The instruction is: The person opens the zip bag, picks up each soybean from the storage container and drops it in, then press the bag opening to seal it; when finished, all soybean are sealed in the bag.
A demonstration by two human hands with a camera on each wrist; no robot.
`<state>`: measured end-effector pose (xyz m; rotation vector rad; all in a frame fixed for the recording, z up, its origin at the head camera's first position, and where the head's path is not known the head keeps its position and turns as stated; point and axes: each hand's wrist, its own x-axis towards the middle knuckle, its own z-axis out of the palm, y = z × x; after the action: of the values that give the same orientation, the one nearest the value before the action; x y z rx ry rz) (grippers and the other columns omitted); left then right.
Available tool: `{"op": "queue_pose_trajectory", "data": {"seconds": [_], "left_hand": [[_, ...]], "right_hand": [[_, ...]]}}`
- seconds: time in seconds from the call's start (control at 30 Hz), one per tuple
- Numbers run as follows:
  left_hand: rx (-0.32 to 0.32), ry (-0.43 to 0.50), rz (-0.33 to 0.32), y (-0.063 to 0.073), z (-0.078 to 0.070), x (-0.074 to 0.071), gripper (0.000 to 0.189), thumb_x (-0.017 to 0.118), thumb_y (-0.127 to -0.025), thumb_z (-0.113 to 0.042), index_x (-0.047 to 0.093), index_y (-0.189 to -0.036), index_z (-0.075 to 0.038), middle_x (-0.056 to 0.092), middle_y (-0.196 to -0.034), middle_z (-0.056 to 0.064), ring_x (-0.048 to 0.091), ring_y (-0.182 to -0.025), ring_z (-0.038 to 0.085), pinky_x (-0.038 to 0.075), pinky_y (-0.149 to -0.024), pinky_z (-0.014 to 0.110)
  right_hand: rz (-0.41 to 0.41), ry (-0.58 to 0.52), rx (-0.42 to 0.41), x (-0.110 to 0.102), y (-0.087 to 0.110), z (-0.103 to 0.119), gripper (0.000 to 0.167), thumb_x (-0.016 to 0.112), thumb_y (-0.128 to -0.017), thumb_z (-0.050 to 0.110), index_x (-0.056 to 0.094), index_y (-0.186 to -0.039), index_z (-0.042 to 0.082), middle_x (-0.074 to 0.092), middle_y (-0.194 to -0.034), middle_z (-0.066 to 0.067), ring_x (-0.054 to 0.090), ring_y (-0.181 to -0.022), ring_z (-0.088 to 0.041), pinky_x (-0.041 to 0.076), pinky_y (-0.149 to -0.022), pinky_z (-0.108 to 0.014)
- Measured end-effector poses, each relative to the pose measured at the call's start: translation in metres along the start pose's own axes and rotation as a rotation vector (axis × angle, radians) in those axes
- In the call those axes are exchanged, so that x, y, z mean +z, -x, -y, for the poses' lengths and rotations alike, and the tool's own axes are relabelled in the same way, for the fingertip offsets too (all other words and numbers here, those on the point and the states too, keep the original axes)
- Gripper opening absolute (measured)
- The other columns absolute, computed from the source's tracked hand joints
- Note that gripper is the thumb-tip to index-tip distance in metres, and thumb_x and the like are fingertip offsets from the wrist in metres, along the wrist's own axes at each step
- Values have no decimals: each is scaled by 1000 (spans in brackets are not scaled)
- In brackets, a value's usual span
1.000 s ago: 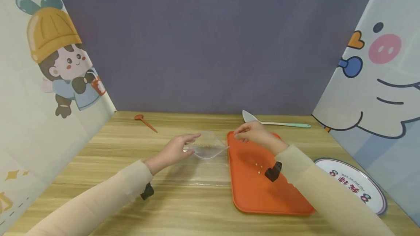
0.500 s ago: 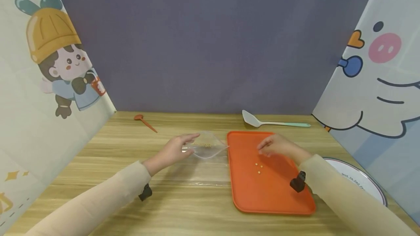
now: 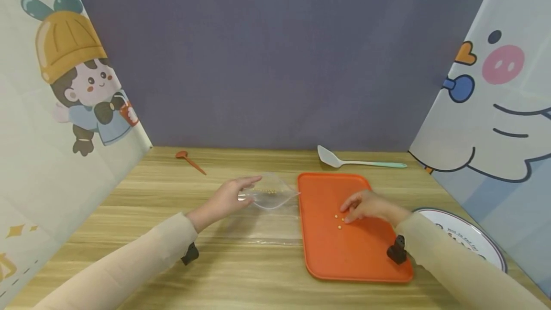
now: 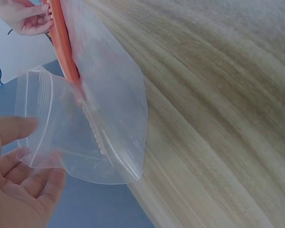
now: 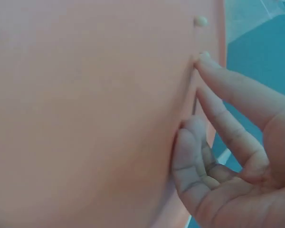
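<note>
My left hand holds the mouth of a clear zip-lock bag, thumb and fingers spread at its rim. Several small yellowish beans lie in a row inside the bag. In the left wrist view, the thumb lies against the zip strip, with the other fingers curled below. My right hand is low over the orange tray, its thumb tip at a pale bean and the index finger apart from the thumb. Another bean lies farther along the tray.
Behind the tray lies a white spatula with a mint handle. A small brown spoon is at the back left. A round printed plate stands at the right, partly behind the right sleeve. A dark backdrop rises behind the table.
My right hand has moved from the tray's far left edge, near the bag, to the right and then down toward the beans on the tray. My left hand stays at the bag.
</note>
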<state>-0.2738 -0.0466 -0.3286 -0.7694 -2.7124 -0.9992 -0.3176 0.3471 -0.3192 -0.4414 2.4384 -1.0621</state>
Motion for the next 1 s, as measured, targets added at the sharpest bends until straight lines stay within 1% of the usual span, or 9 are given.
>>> {"op": "queue_pose_trajectory", "data": {"seconds": [0.17,0.33,0.57,0.6,0.73,0.83,0.93,1.0], "left_hand": [[-1,-7,-1,0,0,0,60,70,-85,-6,49,-141,-5,57,-136,17,61,-117,34,50,-101,48],[0,-7,-3,0,-1,1,59,70,-85,-6,49,-141,-5,57,-136,17,61,-117,34,50,-101,49],[-15,-7,1,0,-3,0,60,69,-85,-5,49,-141,-6,57,-136,18,60,-117,35,50,-101,49],[-15,-9,1,0,-4,0,60,70,-85,-5,49,-141,-6,57,-136,18,60,-117,35,50,-101,49],[-12,-13,3,0,-5,-1,60,70,-85,-6,48,-142,-6,57,-136,17,61,-117,35,50,-101,49],[-17,-13,6,0,-5,-1,61,70,-85,-7,48,-142,-7,57,-137,17,60,-118,34,50,-101,49],[-29,-7,11,0,-6,-1,61,70,-85,-7,48,-142,-7,56,-137,17,60,-118,34,50,-102,49],[-33,-6,13,0,-6,-1,61,70,-85,-7,48,-142,-8,56,-138,17,60,-118,34,49,-102,50]], "right_hand": [[-38,13,-21,5,-1,-4,30,82,-73,8,70,-96,-6,56,-66,4,47,-58,-9,42,-52,-20],[-57,32,-34,8,-1,-6,27,83,-73,11,72,-93,-4,60,-67,5,49,-60,-9,42,-53,-21],[-62,49,7,7,-2,-5,22,81,-76,15,74,-91,0,67,-75,4,51,-66,-12,45,-57,-25],[-65,49,1,6,-2,-5,22,80,-77,15,73,-91,-1,68,-76,4,52,-67,-12,46,-57,-25],[-65,-19,-16,1,-1,-7,25,76,-82,12,70,-96,-7,70,-79,1,58,-68,-12,54,-61,-27],[-56,-113,-33,-2,-3,-8,28,72,-85,8,65,-102,-14,72,-82,-5,64,-69,-13,59,-66,-29],[-55,-206,-49,-4,-5,-6,32,68,-87,5,59,-107,-18,74,-87,-10,69,-71,-13,61,-67,-29],[-66,-247,-58,-5,-7,-3,34,67,-88,5,56,-110,-19,74,-89,-13,70,-72,-13,62,-68,-30]]}}
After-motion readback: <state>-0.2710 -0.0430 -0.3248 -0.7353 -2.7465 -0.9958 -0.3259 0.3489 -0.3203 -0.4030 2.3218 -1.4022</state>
